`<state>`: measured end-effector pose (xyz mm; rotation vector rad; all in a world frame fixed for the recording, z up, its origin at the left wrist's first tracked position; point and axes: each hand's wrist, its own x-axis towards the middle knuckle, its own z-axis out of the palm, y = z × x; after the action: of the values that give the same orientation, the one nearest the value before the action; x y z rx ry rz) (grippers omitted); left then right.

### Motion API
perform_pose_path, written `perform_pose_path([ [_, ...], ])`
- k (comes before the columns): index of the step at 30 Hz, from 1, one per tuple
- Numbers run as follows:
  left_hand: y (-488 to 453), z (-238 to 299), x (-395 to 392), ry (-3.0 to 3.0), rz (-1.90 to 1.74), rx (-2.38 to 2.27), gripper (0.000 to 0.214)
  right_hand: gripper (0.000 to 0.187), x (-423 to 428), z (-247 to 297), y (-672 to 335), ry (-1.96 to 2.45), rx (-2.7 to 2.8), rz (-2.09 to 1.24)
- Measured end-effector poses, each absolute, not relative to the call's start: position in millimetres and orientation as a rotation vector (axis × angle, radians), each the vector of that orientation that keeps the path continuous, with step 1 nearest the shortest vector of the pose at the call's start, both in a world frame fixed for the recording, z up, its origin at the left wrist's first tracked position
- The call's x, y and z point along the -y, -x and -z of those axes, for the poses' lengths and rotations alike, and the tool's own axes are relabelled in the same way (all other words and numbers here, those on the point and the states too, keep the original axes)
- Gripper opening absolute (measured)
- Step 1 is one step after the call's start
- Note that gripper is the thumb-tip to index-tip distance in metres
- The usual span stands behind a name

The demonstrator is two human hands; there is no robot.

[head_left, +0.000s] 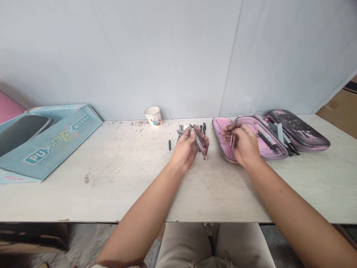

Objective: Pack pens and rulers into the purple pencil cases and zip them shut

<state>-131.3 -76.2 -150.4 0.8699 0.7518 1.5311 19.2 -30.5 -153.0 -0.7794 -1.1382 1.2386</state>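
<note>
My left hand [187, 146] is closed round a few pens or pencils [200, 143], held slanting above a small pile of dark pens [203, 128] on the table. My right hand [243, 143] pinches a thin reddish pen [232, 140] over the left half of an open pink pencil case [220, 130]. More pens lie in the case's right half [267, 138]. A second, dark pencil case [301, 130] lies just right of it.
A paper cup [154, 116] stands by the wall, with pencil shavings [138, 124] beside it. A single dark pen cap [169, 145] lies left of my left hand. A blue printed box [55, 143] lies at the left on the white table [111, 178].
</note>
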Motion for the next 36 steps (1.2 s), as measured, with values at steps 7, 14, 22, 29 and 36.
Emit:
perform_pose_path([
  [7,143.0,143.9,73.6,-0.813,-1.7,-0.738,0.004,0.037,49.2,154.5,-12.0,0.971,1.831,-1.273],
  [14,141.7,156.8,69.7,-0.835,-1.682,-0.948,0.02,0.028,39.6,158.2,-19.8,1.009,1.735,-0.809],
  [22,140.4,157.0,71.6,-0.81,-1.579,-0.97,0.022,0.026,34.0,157.1,-25.2,0.963,1.689,-0.85],
  [29,140.9,158.3,70.6,-0.816,-1.576,-0.984,0.019,0.026,27.1,162.2,-27.8,0.903,1.689,-0.944],
  [36,139.2,157.6,71.2,-0.828,-1.568,-0.987,0.021,0.026,28.1,158.7,-28.9,0.92,1.634,-1.024],
])
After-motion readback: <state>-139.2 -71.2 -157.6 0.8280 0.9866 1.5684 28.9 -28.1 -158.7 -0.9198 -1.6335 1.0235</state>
